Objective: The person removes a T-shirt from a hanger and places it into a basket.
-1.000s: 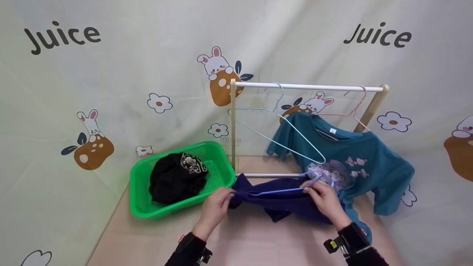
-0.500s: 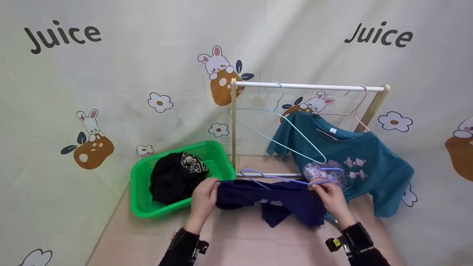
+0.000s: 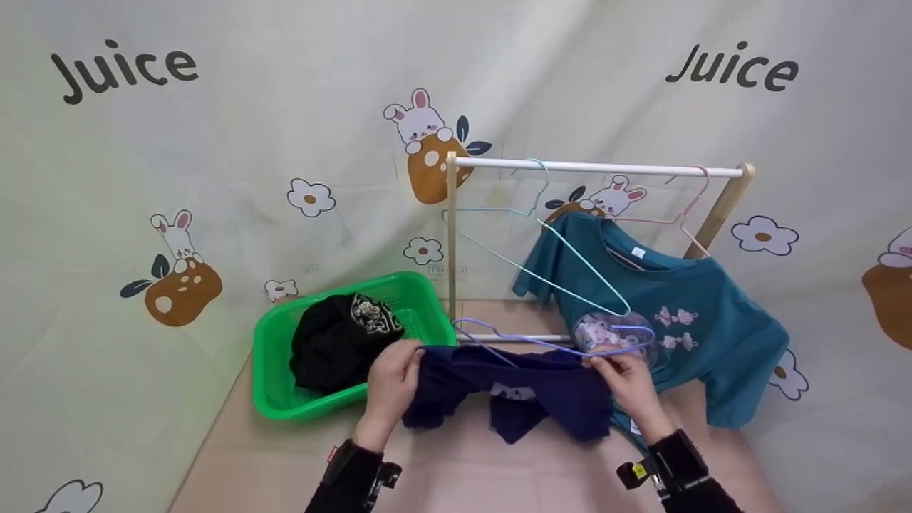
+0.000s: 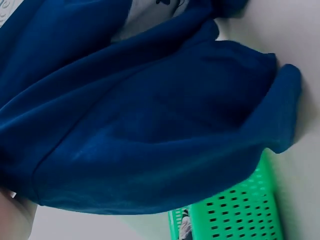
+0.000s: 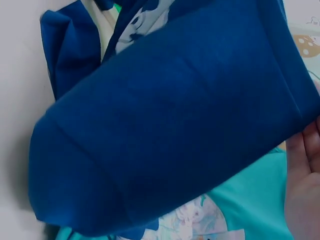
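Flanking the navy garment [image 3: 563, 395] are a green basket [image 3: 268, 370] and teal shirt [image 3: 677, 299].

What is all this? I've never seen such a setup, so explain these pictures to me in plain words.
There is no machine here: the hands are a person's own. The wide picture comes from a camera on the head, looking forward and down; the two close ones come from the left and right wrists.

The left hand and right hand pinch a dark blue garment by its edge. A purple hanger runs partly into it; whether the right hand grips that too is hard to tell.

On the table sits a green basket with black cloth inside. Behind, a teal shirt hangs from a rack.
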Available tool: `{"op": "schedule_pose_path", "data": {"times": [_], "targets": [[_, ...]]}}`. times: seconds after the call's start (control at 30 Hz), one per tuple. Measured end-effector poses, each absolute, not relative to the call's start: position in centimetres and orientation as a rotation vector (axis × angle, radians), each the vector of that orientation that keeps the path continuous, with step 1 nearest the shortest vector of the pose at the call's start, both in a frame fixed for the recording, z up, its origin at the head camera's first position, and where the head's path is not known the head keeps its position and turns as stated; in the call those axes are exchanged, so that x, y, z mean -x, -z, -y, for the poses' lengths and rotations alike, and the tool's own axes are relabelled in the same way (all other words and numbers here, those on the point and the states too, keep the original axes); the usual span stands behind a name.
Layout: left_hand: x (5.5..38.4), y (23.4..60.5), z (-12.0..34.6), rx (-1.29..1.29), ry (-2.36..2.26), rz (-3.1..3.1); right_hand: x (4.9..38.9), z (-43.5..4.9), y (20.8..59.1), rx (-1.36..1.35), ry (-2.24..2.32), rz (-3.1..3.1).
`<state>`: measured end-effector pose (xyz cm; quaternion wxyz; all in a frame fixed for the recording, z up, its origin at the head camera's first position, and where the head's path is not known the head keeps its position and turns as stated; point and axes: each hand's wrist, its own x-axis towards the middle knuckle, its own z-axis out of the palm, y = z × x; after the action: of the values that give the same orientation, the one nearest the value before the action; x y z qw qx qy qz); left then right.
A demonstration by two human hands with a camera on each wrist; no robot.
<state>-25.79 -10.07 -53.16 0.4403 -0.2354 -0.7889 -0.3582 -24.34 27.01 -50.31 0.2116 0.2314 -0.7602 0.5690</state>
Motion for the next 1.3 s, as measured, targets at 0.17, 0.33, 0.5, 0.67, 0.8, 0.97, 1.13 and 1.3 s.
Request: {"op": "schedule_pose_path", "data": {"times": [0.17, 0.33, 0.5, 0.67, 0.8, 0.97, 1.13, 1.3], "targets": [[25.7, 54.6, 9.5, 0.584, 0.854, 2.029, 24.6, -26.4, 50.6, -0.605, -1.617, 2.105], [25.7, 56.0, 8.7, 0.594, 0.824, 2.107, 25.7, -26.1, 51.7, -0.521, -1.721, 2.058], [25.4, 57.3, 7.8, 0.581, 0.817, 2.247, 26.2, -25.4, 51.4, -0.42, -1.91, 1.958], [24.8, 58.4, 7.1, 0.584, 0.823, 2.409, 26.4, -24.4, 50.4, -0.378, -2.064, 1.785], [24.5, 59.3, 6.8, 0.601, 0.806, 2.472, 26.7, -23.9, 49.5, -0.391, -2.046, 1.707], [24.2, 60.1, 6.8, 0.607, 0.8, 2.525, 27.0, -23.8, 48.4, -0.355, -1.96, 1.702], [23.7, 60.8, 6.9, 0.592, 0.764, 2.576, 27.5, -24.0, 47.1, -0.281, -1.888, 1.717], [23.1, 61.4, 6.9, 0.59, 0.732, 2.644, 27.9, -23.6, 46.0, -0.234, -1.952, 1.639]]}}
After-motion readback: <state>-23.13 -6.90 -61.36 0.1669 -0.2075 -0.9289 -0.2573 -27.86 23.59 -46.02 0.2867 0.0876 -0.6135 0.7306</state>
